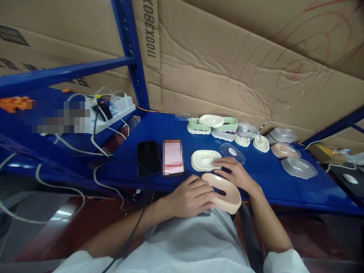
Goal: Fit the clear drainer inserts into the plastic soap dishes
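My left hand (pixel 196 196) is wrapped over the near left side of a beige-pink oval soap dish (pixel 231 199) with a dark slot in its floor. It is held tilted at the table's front edge, close to my body. My right hand (pixel 233 172) reaches past it, its fingertips on the right end of a cream soap dish tray (pixel 200 160) that lies on the blue table (pixel 182 129). The thumb side is partly hidden. Just behind those fingers lies a clear plastic lid (pixel 231 151) with a round white sticker.
Two phones, one dark (pixel 148 158) and one lit (pixel 173 157), lie left of the tray. Green and cream soap dishes (pixel 199 126) are stacked at the back. More clear lids (pixel 300 168) lie right. A power strip (pixel 113 115) with cables sits left, beside a blue shelf post (pixel 132 57).
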Demonstrator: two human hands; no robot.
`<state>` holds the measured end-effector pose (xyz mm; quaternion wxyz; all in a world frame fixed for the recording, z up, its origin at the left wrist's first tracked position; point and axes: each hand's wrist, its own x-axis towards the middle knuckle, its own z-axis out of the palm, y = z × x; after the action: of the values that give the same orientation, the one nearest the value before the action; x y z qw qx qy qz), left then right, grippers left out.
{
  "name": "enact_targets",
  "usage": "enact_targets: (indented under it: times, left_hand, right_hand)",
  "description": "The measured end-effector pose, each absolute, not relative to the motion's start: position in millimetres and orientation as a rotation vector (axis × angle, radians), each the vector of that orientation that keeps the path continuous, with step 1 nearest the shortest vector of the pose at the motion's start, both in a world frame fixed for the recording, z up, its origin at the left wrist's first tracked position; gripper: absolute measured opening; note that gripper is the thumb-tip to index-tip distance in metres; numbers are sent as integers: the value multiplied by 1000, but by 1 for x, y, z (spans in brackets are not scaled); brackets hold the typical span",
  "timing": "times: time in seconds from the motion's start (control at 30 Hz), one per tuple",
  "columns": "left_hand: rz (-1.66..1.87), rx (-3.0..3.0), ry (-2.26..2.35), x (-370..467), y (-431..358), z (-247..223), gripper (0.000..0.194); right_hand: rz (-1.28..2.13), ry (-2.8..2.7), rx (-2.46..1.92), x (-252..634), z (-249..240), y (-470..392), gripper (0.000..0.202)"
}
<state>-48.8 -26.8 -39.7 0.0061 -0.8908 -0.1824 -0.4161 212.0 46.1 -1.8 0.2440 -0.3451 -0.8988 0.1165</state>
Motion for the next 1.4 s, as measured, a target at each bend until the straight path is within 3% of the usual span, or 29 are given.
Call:
enact_targets:
  times: [0.3, 0.6, 0.8, 1.17, 1.4]
  left_hand:
    - [-1392, -2477, -966, -32, -19, -25, 11]
    - [-993, -2422, -1164, -17, 18, -25, 12]
    - [-946, -2484, -1181, -25, 13, -32, 13]
    - [-1200, -2514, -1236, -29, 14, -34, 14]
    - [-1179, -2501, -1325, -29, 14, -38, 14]
  right_hand:
    - [-70, -2258, -1352, 254, -21, 40, 47]
    - [-184, -2223, -1480, 255, -39, 42, 46]
    - [-105, -2353, -1233, 234, -28, 31, 54]
    - [-11, -2381, -1074, 222, -24, 27, 41]
    - [-55, -2425, -1076, 209, -18, 23, 39]
